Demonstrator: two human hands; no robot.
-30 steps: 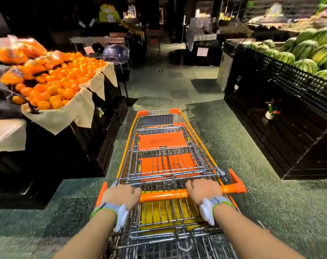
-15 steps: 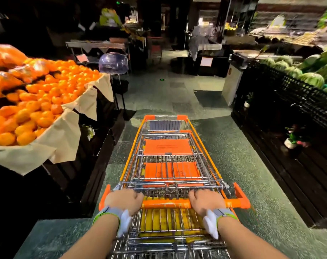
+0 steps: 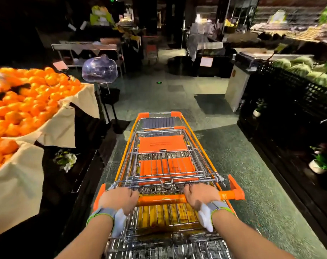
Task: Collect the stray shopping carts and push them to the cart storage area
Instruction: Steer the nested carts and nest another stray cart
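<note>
Down the aisle toward 12 o'clock, the nested shopping carts (image 3: 164,161) are advanced past the oranges (image 3: 28,101); the handle (image 3: 161,198) is gripped by left hand (image 3: 119,200) and right hand (image 3: 201,196), so storage is judged closer.

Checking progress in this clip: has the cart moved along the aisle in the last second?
Yes. The cart has rolled forward down the aisle; the orange display beside it sits closer and lower left than before.

The cart (image 3: 164,157) has rolled forward past the oranges (image 3: 26,101).
</note>
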